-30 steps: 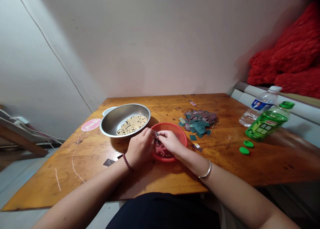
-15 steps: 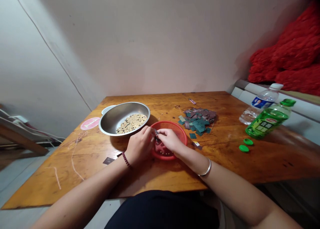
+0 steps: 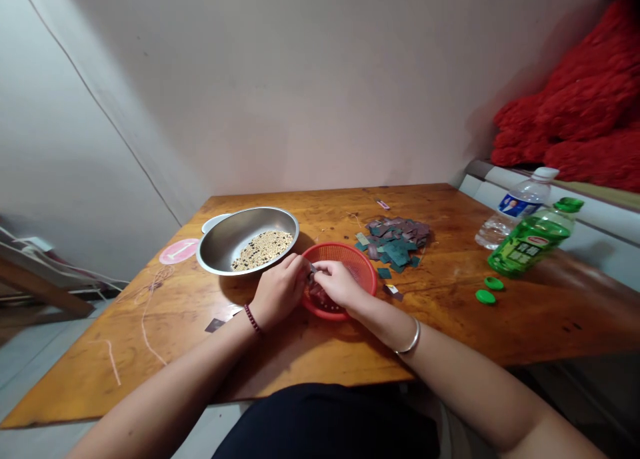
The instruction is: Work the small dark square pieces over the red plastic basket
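Observation:
My left hand (image 3: 281, 287) and my right hand (image 3: 336, 283) meet over the left side of a red plastic basket (image 3: 369, 265), fingers closed in a pinch. Between the fingertips shows a small dark piece (image 3: 313, 269), like one of the thin squares; most of it is hidden. A few pale beads or beans lie in the basket below. Beyond my left hand a tilted steel bowl (image 3: 216, 249) holds pale and dark beans (image 3: 265, 248). To the right of the basket lies a heap of dark green and maroon squares (image 3: 399, 240).
Toward the right stand a clear water bottle (image 3: 517, 207) and a leaning green drink bottle (image 3: 534, 240), with two green lids (image 3: 485, 296) in front. Pink string (image 3: 145, 312) and a round pink sign (image 3: 179, 251) lie at left. Red bundles (image 3: 575, 105) are piled at the back right.
The view has shifted slightly. Both hands stay together over the basket, with only slight finger movement around the small dark piece.

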